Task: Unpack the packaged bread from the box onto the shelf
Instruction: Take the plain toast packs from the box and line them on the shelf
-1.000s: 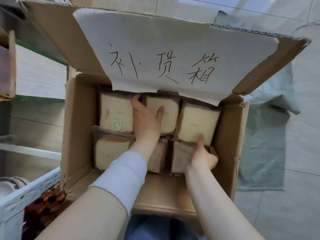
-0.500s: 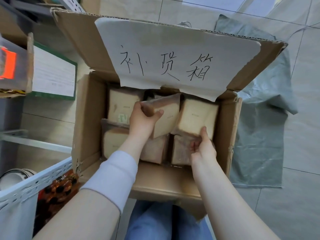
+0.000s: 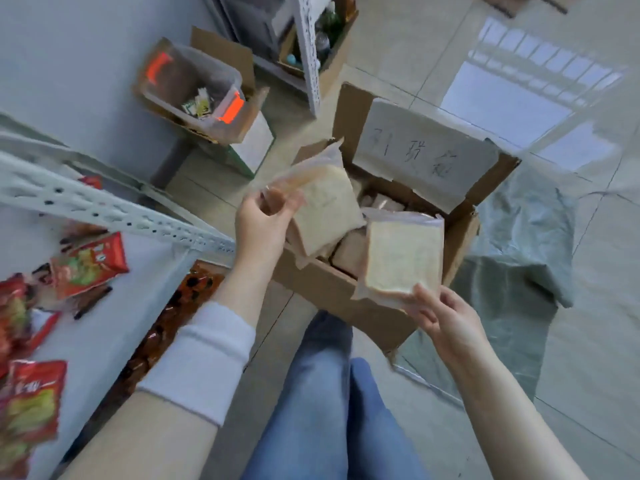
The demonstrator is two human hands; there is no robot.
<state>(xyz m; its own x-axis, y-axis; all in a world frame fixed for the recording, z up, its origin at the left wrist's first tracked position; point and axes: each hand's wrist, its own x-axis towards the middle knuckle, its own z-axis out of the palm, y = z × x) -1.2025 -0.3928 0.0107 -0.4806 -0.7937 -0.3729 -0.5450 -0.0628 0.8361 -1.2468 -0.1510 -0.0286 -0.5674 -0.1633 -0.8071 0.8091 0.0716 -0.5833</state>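
The left grip [image 3: 266, 225], a bare hand ahead of a white sleeve [image 3: 204, 358], pinches one bread packet [image 3: 323, 207] by its clear plastic end, thumb on the near side and fingers curled over the far side. The loaf slice hangs to the right of the hand, tilted, above the near-left corner of the cardboard box [image 3: 332, 292]. The right grip [image 3: 446, 318] holds a second bread packet [image 3: 403, 259] by its bottom edge, fingers beneath and thumb on the front face, so that the packet stands up above the hand over the box's near-right part. The two packets are just beside each other; whether they touch I cannot tell. Below them, more wrapped bread [image 3: 351, 251] lies packed inside the open box, whose far flap carries a paper label [image 3: 424, 157] with handwritten characters, blurred. The box stands on the tiled floor, its right wall against a grey-green sack [image 3: 519, 278]. To the left of the left grip is the shelf [image 3: 138, 299], pale and bare along its near-right stretch, with red snack packets [image 3: 90, 263] lying further left. The shelf's perforated rail [image 3: 104, 211] runs down to end just beside the left wrist. The person's legs in blue jeans [image 3: 329, 393] stand between the shelf and the box.
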